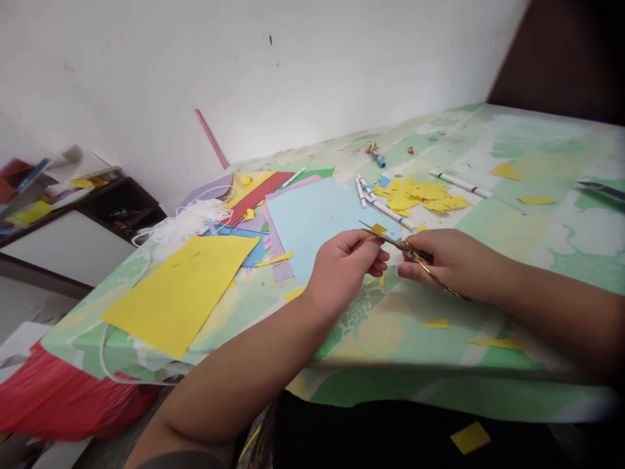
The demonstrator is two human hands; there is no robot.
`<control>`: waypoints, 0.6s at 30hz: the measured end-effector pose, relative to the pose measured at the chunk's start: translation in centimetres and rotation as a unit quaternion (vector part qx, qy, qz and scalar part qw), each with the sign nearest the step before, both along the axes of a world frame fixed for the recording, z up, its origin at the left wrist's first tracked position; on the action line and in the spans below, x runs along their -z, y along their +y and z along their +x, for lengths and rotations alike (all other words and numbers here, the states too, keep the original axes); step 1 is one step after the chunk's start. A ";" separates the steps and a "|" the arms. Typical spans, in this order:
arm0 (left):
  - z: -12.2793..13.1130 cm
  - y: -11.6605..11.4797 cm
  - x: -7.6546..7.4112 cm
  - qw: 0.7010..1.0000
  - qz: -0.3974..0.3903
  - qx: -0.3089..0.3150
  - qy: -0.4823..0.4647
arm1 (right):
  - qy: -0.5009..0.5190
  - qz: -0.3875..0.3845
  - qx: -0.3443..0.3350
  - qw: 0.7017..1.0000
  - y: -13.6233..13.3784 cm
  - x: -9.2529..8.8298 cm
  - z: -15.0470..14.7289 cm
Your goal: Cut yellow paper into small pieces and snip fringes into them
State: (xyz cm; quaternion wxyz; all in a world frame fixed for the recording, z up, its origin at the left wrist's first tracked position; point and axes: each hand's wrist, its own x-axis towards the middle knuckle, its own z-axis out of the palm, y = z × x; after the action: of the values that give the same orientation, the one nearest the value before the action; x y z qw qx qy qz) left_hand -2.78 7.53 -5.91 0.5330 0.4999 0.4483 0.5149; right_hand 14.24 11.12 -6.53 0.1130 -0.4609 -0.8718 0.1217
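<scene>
My right hand (444,260) is closed round the handles of a pair of scissors (403,245), whose blades point left. Between the fingertips of my left hand (349,264) is a small piece of yellow paper (377,229), right at the blades. Whether the blades are biting into it I cannot tell. A pale blue sheet (310,218) lies just beyond my left hand. Behind the scissors is a heap of cut yellow paper pieces (420,194), with several white markers (390,212) beside it.
A large yellow sheet (183,293) and a tangle of white string (188,221) lie at the left. Coloured papers, including a red strip (256,198), are stacked near the wall. Yellow scraps (498,342) dot the tablecloth (571,260). A red plastic bag (63,394) sits below the table's left edge.
</scene>
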 end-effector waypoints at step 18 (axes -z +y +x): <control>-0.1 -0.2 -0.3 1.000 0.000 0.004 -0.014 | -0.011 0.040 0.045 0.998 0.0 -0.5 0.0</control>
State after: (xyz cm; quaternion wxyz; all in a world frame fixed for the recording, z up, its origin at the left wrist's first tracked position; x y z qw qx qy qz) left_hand -2.85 7.28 -5.59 0.5415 0.4944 0.4385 0.5196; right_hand 14.28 11.10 -5.99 0.1272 -0.4961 -0.8555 0.0769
